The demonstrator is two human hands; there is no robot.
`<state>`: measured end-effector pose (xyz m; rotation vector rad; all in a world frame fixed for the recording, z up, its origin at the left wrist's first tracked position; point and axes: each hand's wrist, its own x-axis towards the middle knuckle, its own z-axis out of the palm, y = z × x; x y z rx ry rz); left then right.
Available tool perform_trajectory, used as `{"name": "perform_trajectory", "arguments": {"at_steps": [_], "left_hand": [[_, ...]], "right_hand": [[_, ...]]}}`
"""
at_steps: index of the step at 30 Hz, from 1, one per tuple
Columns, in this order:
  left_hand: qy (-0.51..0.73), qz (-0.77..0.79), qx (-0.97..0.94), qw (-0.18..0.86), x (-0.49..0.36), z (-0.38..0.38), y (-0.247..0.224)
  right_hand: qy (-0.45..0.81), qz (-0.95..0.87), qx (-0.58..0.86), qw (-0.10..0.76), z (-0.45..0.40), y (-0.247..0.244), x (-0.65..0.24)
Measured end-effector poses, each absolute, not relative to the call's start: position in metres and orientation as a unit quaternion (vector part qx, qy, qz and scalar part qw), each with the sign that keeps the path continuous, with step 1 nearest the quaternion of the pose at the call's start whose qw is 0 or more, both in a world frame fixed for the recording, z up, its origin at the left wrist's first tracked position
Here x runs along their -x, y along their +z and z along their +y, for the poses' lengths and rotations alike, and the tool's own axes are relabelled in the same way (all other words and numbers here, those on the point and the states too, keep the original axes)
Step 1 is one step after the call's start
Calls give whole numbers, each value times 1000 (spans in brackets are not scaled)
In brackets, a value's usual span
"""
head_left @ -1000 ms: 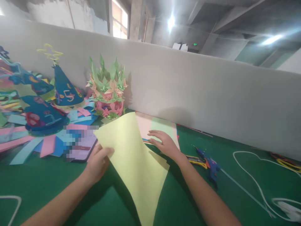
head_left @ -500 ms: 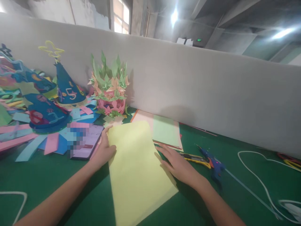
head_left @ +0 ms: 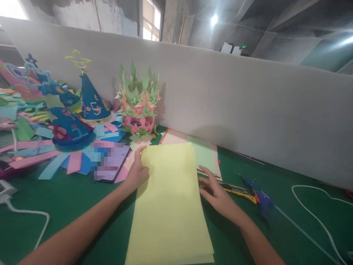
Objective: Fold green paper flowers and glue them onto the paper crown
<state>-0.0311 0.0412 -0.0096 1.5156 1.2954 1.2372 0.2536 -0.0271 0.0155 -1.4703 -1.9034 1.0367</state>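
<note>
Yellow paper (head_left: 169, 198), more than one sheet by its doubled lower right corner, extends toward me with its far end raised off the green table. My left hand (head_left: 138, 173) pinches its far left edge between thumb and fingers. Just off the right edge is my right hand (head_left: 215, 193), fingers apart and slightly bent, holding nothing. Behind the yellow paper lies a stack of coloured paper with a light green sheet (head_left: 205, 156) on top. A yellow utility knife (head_left: 239, 192) rests beside my right hand, and a blue glue gun (head_left: 260, 198) lies beyond it.
At the left stand blue cone party hats (head_left: 93, 103) among paper strips (head_left: 52, 162). A pink and green paper-flower crown (head_left: 139, 106) is by the grey partition (head_left: 248, 99). A phone (head_left: 116, 163) lies left of my left hand. White cables (head_left: 311, 213) cross the table (head_left: 99, 221).
The yellow paper has turned straighter toward me and shifted right in view. My left hand keeps its grip. My right hand has moved slightly right and down, with its fingers more bent.
</note>
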Motion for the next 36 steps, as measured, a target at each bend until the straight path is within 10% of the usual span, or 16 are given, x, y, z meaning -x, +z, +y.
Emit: {"name": "perform_trajectory", "arguments": {"at_steps": [13,22,36], "left_hand": [[440,540,-637,330,31,42,-22],[446,513,-624,386,28,36,-15],[294,216,-912,188,22,-1,-4]], "right_hand": [[18,-838,540,74,-53,17,-249],[373,-831,413,-27,-68,35,-250],[361,-811,457,51,-60,28,-252]]}}
